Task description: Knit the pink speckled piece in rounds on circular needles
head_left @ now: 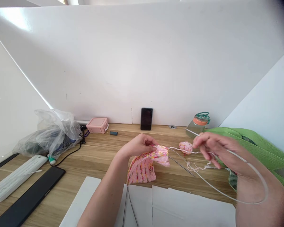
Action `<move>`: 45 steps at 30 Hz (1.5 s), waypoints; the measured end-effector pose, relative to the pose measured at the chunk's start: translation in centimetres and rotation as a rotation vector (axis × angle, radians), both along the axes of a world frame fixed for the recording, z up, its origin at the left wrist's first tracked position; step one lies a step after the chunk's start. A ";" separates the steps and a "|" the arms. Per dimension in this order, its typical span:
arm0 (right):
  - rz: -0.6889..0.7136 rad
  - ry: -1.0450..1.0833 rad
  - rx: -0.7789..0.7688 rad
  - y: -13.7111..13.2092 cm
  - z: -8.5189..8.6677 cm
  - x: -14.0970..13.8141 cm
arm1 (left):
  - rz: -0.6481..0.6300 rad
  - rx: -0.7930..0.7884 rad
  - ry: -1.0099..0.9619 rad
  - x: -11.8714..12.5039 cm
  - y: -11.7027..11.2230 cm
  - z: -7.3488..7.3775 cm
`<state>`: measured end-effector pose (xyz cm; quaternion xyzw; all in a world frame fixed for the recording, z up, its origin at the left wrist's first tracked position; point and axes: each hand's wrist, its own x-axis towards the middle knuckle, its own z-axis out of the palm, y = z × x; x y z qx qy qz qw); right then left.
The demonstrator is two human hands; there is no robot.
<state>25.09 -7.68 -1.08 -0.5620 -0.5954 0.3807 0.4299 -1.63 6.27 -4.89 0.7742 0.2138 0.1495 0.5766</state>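
"How far along is the knitting?"

"A fair stretch looks worked: the knitted piece [143, 170] hangs folded from the left grip [138, 146], which pinches its upper edge between thumb and fingers. Metal needles [125, 205] stick out below that grip (two of them, toward the wearer), so I'd judge the edges not yet finished."

"And the right grip [216, 149]?"

"It holds a white needle [236, 156] in curled fingers, the tip pointing left. A strand [177, 148] runs to it from the piece, and a clear cable [267, 190] loops below it."

"Any yarn left?"

"A small yarn ball [186, 147] sits on the bench [92, 157], just left of the right grip. How much knitting remains, I can't tell."

"Containers?"

"Beyond the left grip, to its left, is a pink box [97, 125], lid on, contents hidden; farther left, a plastic bag [59, 129] holds dark bundled things. Beyond the right grip stands a lidded bottle [196, 127] (its fill is unclear)."
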 end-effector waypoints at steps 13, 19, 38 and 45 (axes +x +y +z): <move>0.110 -0.533 0.013 2.7 -1.8 -3.9 | 0.024 0.194 0.068 0.5 -1.2 0.9; 0.212 -0.417 0.001 3.1 -2.7 -4.6 | 0.018 0.221 0.066 0.7 -1.5 0.9; 0.054 -0.435 -0.020 3.7 -3.3 -1.2 | -0.110 0.235 0.457 -0.7 1.9 -2.7; -0.015 -0.457 -0.002 3.6 -3.6 -0.5 | -0.258 0.101 0.472 -0.2 2.3 -4.4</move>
